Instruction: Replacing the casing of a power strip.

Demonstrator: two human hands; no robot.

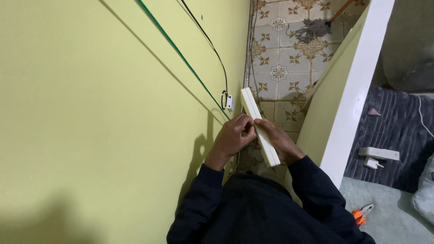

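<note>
Both my hands hold a long white plastic strip, a length of cable trunking (pixel 251 106), close to a yellow-green wall (pixel 90 113). My left hand (pixel 233 135) pinches its middle from the wall side. From the other side, my right hand (pixel 276 140) grips the strip, fingers wrapped around its lower half. The strip runs from above my hands down to my wrists. My dark sleeves fill the bottom of the view.
A black cable (pixel 212 45) and a green cable (pixel 176 47) run down the wall to a small white fitting (pixel 229 103). Patterned floor tiles (pixel 280 49) and a mop lie beyond. A white door frame (pixel 357 86), white trunking pieces (pixel 379 153) and orange-handled pliers (pixel 360 214) sit to the right.
</note>
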